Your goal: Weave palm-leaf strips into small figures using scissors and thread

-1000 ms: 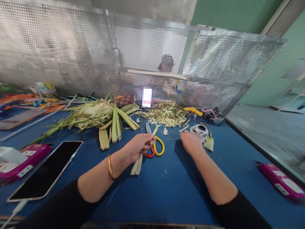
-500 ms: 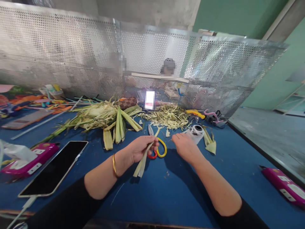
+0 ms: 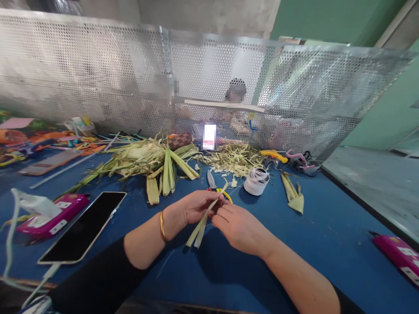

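Note:
My left hand, with a gold bangle at the wrist, pinches pale corn husk strips; their split ends hang below the fingers. Right up against it, my right hand has its fingers closed near the same strips. What it grips is hidden. Behind both hands lie scissors with red and yellow handles, partly covered by the fingers. A roll of white ribbon-like material stands on the blue table just beyond my right hand. Farther right lies a folded corn husk piece.
A heap of corn husks and a pile of shredded husk lie at the back, before a perforated metal screen. People sit behind it. A charging phone and magenta power strip lie left; another power strip lies right.
My right hand has left the white roll and moved left and nearer to me, meeting my left hand. The roll now shows fully. My left hand keeps the husk strips.

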The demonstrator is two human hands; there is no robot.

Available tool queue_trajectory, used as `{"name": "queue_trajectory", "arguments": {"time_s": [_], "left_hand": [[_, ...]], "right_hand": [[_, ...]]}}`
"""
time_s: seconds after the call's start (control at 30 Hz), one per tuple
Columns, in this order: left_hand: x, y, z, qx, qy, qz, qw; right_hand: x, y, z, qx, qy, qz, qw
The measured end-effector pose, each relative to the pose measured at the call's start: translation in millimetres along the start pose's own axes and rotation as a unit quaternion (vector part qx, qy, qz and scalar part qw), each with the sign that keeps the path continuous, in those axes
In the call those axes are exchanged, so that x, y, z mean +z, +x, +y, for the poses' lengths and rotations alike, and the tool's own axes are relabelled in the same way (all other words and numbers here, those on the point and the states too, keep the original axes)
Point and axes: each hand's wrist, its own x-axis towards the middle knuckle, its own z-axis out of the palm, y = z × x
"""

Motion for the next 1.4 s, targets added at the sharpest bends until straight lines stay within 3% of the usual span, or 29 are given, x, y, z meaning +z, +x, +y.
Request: {"name": "queue_trajectory", "arguments": {"time_s": [0.17, 0.23, 0.3, 0.33, 0.4, 0.47, 0.57, 0.7, 0.87, 0.97, 1.07, 1.13, 1.17, 1.23, 1.4], "left_hand": [[-1.7, -6, 12, -0.002, -0.036, 0.04, 0.999], [-1.7, -9, 16, 0.013, -0.027, 0.051, 0.998], [-1.9, -10, 18, 0.034, -0.01, 0.06, 0.998], [-2.2, -10, 19, 0.043, -0.003, 0.066, 0.997], [-3.6, -9, 19, 0.055, 0.006, 0.073, 0.996], [-5.6, -8, 18, 0.064, 0.017, 0.076, 0.995], [-8.8, -8, 20, 0.072, 0.033, 0.074, 0.994], [-12.8, -9, 25, 0.077, 0.05, 0.064, 0.994], [-18.3, -7, 29, 0.077, 0.063, 0.064, 0.993], [-20.6, -7, 30, 0.08, 0.072, 0.068, 0.992], [-22.0, -9, 32, 0.089, 0.084, 0.073, 0.99], [-22.6, -10, 33, 0.096, 0.093, 0.077, 0.988], [-22.9, -10, 34, 0.1, 0.097, 0.08, 0.987], [-23.6, -9, 35, 0.105, 0.104, 0.085, 0.985], [-26.2, -11, 39, 0.106, 0.121, 0.091, 0.983]], "right_hand": [[-8, -3, 3, 0.023, 0.085, -0.033, 0.996], [-13, -5, 8, 0.056, 0.142, -0.01, 0.988], [-19, -8, 22, 0.152, 0.157, 0.067, 0.974], [-21, -9, 31, 0.234, 0.122, 0.121, 0.957], [-24, -11, 54, 0.413, -0.011, 0.182, 0.893], [-24, -11, 76, 0.512, -0.098, 0.131, 0.843], [-17, -9, 97, 0.567, -0.107, -0.004, 0.817], [-14, -15, 112, 0.57, -0.071, -0.08, 0.815], [-31, -42, 132, 0.527, -0.035, -0.116, 0.841], [-45, -54, 131, 0.505, -0.038, -0.104, 0.856], [-47, -48, 106, 0.504, -0.092, -0.04, 0.858], [-38, -32, 78, 0.493, -0.104, -0.008, 0.864], [-31, -22, 62, 0.476, -0.085, -0.014, 0.875], [-11, 1, 34, 0.41, 0.017, -0.084, 0.908], [23, 36, 4, 0.422, 0.031, -0.137, 0.896]]}}
